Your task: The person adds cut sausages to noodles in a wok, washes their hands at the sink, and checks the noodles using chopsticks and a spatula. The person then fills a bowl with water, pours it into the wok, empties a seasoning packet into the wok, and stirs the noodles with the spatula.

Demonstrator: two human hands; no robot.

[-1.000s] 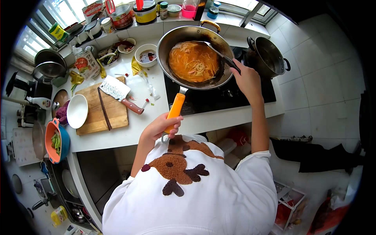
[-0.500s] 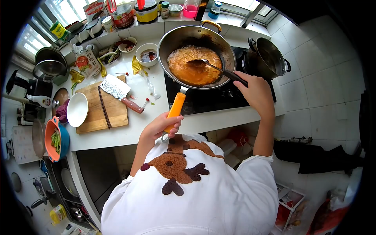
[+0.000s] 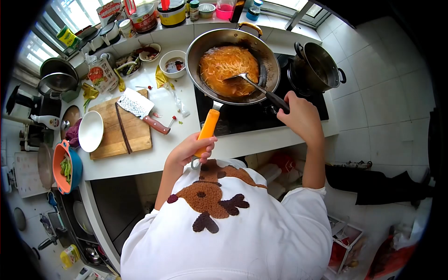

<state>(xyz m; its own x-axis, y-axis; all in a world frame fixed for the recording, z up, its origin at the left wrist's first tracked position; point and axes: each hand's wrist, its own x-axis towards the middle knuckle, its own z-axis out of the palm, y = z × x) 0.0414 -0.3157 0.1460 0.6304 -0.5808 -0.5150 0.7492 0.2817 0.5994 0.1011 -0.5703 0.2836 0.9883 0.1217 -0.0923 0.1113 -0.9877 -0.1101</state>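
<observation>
My left hand (image 3: 192,148) is wrapped round the orange handle (image 3: 209,125) of a wok (image 3: 270,60) on the black cooktop (image 3: 240,122). Noodles in orange-red broth (image 3: 226,63) fill the bottom of the wok. My right hand (image 3: 300,114) grips the black handle of a metal spatula (image 3: 256,86), which slants down to the left. Its blade is partly sunk in the noodles at the right of centre.
Right of the wok stands a dark pot (image 3: 317,67). To the left, a cutting board (image 3: 133,135) bears a cleaver (image 3: 136,103), chopsticks (image 3: 123,128) and a white bowl (image 3: 91,131). Another bowl (image 3: 173,64) sits near the wok's left rim. Jars line the windowsill.
The spatula has moved from the upper right of the noodles down to the right of centre. My right hand has come down and right with it. My left hand stays on the handle.
</observation>
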